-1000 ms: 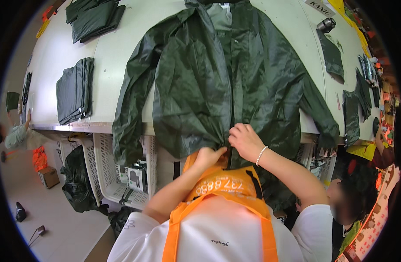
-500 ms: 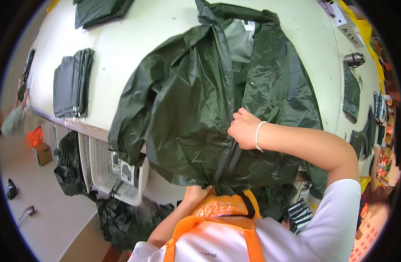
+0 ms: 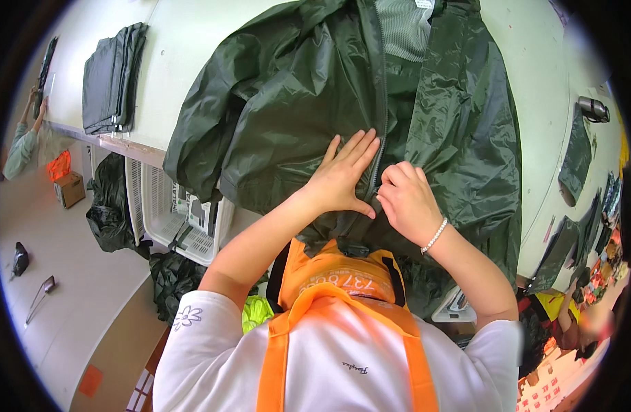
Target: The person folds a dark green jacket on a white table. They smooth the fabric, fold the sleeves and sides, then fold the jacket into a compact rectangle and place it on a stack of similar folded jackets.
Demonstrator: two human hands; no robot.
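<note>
Jacket [image 3: 288, 96]: dk green, shiny, front up on pale bench [image 3: 181, 48], lower part over front edge; collar end partly out of view.
L hand [image 3: 339, 177]: palm down on jacket beside zip [image 3: 385, 89], fingers spread, thumb out.
R hand [image 3: 407, 202]: w/ bead bracelet [image 3: 435, 235]; thumb & fingertips pinching zip low down, exact bit gripped hidden.
Stack [image 3: 111, 82]: folded dk green pcs, by front edge, left of jacket.
Flask [image 3: 593, 109]: metallic, twd bench's right edge.
Basket [image 3: 154, 206]: white, below front edge.

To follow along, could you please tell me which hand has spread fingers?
The left hand, splayed on the jacket; the right hand curls beside its zip.
</note>
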